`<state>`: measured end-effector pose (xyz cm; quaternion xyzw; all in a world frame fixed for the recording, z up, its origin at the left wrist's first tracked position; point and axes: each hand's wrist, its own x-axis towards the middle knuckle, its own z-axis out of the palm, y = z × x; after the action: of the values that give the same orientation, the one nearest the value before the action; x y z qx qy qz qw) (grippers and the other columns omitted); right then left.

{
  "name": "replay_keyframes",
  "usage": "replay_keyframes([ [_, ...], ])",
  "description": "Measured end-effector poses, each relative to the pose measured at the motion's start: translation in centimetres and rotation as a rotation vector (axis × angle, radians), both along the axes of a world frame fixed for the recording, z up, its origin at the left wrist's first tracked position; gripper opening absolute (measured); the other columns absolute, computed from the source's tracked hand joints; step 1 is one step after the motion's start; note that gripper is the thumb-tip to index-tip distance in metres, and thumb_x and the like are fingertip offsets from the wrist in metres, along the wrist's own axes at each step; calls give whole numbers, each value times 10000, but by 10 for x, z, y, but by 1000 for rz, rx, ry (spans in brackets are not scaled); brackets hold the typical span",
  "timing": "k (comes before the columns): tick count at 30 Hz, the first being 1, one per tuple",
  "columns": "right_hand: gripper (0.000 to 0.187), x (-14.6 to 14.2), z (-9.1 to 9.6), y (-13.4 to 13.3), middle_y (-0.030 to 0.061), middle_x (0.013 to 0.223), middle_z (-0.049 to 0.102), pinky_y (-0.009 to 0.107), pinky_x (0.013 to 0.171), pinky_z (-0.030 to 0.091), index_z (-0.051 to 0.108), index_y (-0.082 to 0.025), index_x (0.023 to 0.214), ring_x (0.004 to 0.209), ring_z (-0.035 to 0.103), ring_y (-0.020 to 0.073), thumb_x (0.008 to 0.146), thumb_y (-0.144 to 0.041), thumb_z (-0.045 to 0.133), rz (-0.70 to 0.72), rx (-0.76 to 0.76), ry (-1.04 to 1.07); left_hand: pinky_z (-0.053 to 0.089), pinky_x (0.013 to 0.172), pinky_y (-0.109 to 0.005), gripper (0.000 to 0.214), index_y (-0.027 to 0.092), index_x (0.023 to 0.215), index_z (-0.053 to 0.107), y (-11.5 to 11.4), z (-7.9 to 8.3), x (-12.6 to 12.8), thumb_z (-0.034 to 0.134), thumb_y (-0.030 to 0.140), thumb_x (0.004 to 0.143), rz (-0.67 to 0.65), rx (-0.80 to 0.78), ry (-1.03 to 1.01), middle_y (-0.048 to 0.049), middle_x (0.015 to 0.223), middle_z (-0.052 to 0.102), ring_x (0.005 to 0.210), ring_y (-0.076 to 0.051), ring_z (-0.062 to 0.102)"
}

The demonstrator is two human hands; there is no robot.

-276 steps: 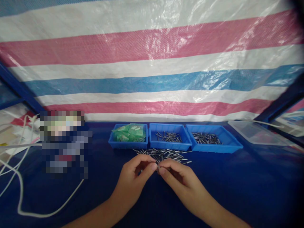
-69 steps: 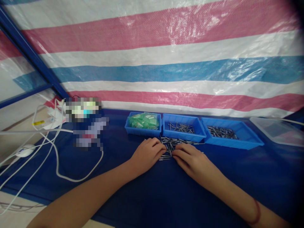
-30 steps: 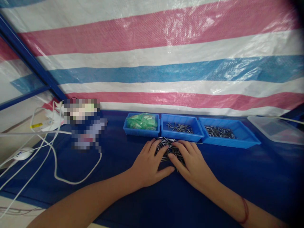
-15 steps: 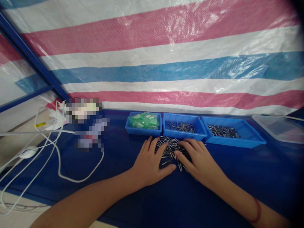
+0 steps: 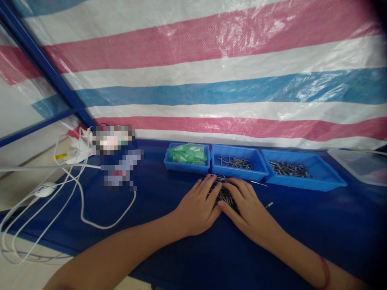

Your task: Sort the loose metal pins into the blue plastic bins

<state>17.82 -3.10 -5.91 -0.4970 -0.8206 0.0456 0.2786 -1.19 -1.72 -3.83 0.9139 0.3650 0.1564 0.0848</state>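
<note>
A heap of thin metal rods (image 5: pixel 224 195), with a dark sheen like drill bits, lies on the blue tabletop; their exact kind is too small to tell. My left hand (image 5: pixel 196 207) rests on the left side of the heap, fingers stretched forward and apart. From the right, my right hand (image 5: pixel 248 207) curves over it, fingers spread and touching the rods. My left thumb and right thumb nearly meet at the near edge. Both palms hide part of the heap. One stray rod (image 5: pixel 259 183) lies beyond my right hand, and another piece (image 5: pixel 269 204) pokes out beside it.
Behind the heap stand three blue bins: one with green packets (image 5: pixel 187 153), a middle bin (image 5: pixel 242 174) and a right bin (image 5: pixel 320 182), both holding metal rods. A clear plastic container (image 5: pixel 356 167) is at far right. White cables (image 5: pixel 90 223) loop at left. Striped sheeting (image 5: pixel 211 94) hangs behind.
My hands have drawn closer together, and the heap between them is more compact. A stray rod now shows more fully beyond my right hand. The view has shifted slightly.
</note>
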Motion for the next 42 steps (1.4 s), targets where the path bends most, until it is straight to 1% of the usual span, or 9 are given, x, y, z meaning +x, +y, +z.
replay_keyframes([
  [5, 333, 0, 7, 0, 151, 1270, 514, 493, 1006, 417, 511, -189, 1202, 1228, 457, 283, 923, -353, 434, -4, 10, 115, 238, 1133, -523, 709, 110, 1443, 268, 1, 3, 1, 425, 542, 904, -32, -54, -1, -191, 1512, 267, 1420, -300, 192],
  [8, 339, 14, 10, -9, 145, 1284, 515, 503, 1023, 402, 527, -196, 1196, 1254, 439, 295, 912, -367, 461, -19, 17, 68, 204, 1125, -568, 789, 142, 1447, 283, 3, 7, -2, 487, 606, 843, -45, -62, 6, -184, 1519, 253, 1423, -332, 159],
  [13, 721, 39, -4, -29, 178, 1414, 420, 610, 1061, 311, 443, -150, 1335, 1365, 263, 394, 781, -591, 575, -163, 50, -175, 182, 1108, -604, 824, 190, 1430, 336, 10, 9, -7, 543, 651, 778, -103, -25, 17, -182, 1525, 231, 1420, -368, 141],
  [15, 789, 40, -10, -31, 177, 1462, 366, 619, 1055, 312, 374, -150, 1398, 1384, 221, 401, 788, -620, 547, -198, 22, -234, 193, 1110, -593, 753, 200, 1430, 332, 11, 9, -5, 509, 611, 824, -125, -21, 24, -172, 1521, 247, 1419, -352, 159],
  [19, 724, 24, -13, -28, 168, 1509, 293, 588, 1066, 321, 282, -153, 1452, 1404, 194, 364, 877, -557, 455, -148, -33, -269, 183, 1127, -562, 643, 168, 1449, 276, 10, 7, 5, 421, 486, 909, -125, -21, 39, -156, 1517, 273, 1421, -317, 176],
  [26, 651, -10, -9, -14, 210, 1508, 270, 540, 1090, 317, 253, -72, 1451, 1417, 173, 315, 937, -453, 379, -90, -50, -124, 176, 1163, -473, 624, 65, 1454, 212, 11, 1, 14, 353, 372, 929, -103, -31, 20, -179, 1523, 245, 1431, -277, 157],
  [30, 636, -23, -9, -5, 222, 1511, 253, 545, 1107, 279, 256, -41, 1443, 1426, 138, 309, 945, -421, 368, -73, -52, -27, 205, 1156, -479, 674, -15, 1441, 165, 14, -4, 14, 383, 286, 879, -93, -54, 32, -232, 1518, 214, 1425, -300, 160],
  [37, 530, -26, -3, -2, 183, 1443, 380, 519, 1106, 292, 352, -110, 1381, 1395, 244, 281, 947, -413, 378, -72, -146, 157, 292, 1121, -502, 608, 7, 1433, 198, 14, -3, 15, 361, 239, 895, -77, -59, -57, -238, 1474, 306, 1383, -310, 275],
  [42, 338, -17, 12, -1, 139, 1266, 521, 463, 1027, 384, 533, -169, 1190, 1226, 439, 261, 929, -364, 443, -70, -55, 220, 338, 1100, -487, 548, 57, 1434, 235, 17, -3, 15, 358, 237, 931, -76, -12, -124, -208, 1416, 404, 1329, -280, 370],
])
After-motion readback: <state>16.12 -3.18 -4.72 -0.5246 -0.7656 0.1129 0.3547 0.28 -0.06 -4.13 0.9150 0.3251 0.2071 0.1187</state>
